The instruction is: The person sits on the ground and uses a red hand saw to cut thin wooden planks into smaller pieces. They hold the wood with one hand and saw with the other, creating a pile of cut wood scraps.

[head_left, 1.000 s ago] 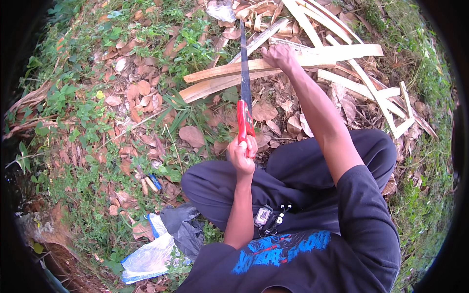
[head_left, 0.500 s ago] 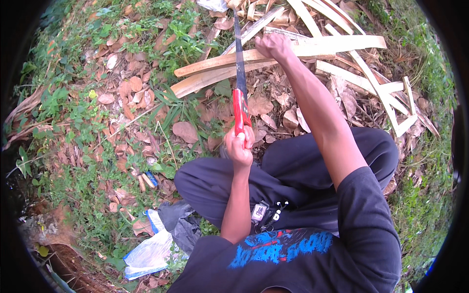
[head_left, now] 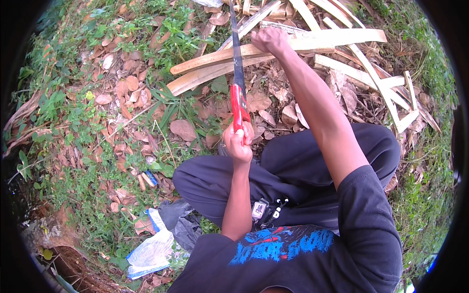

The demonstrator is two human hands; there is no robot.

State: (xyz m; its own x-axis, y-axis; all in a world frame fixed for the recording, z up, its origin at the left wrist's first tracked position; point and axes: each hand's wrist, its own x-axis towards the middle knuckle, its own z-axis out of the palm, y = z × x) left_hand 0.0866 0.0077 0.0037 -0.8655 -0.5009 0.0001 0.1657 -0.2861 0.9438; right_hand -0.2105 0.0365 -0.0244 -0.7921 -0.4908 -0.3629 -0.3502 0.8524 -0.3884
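Note:
My left hand [head_left: 238,140] is closed round the red handle of a hand saw [head_left: 238,105]. Its dark narrow blade points away from me and crosses a pale, slightly curved wooden plank [head_left: 207,60] near the top of the view. To the right of the blade, my right hand [head_left: 271,40] is closed on that plank, with its fingertips hidden from view. Just under the plank lies a second pale strip of wood [head_left: 198,80], also passing behind the blade. How deep the blade sits in the wood cannot be made out.
More wooden strips [head_left: 369,73] lie crossed in a pile at the upper right. My folded legs [head_left: 312,151] are close below the saw. Dry leaves [head_left: 183,129] and green weeds cover the ground. A crumpled plastic bag [head_left: 154,249] lies at the lower left.
The saw has slid slightly away from me, its blade reaching closer to the top edge. My right hand stays on the plank, and the whole view has shifted a little.

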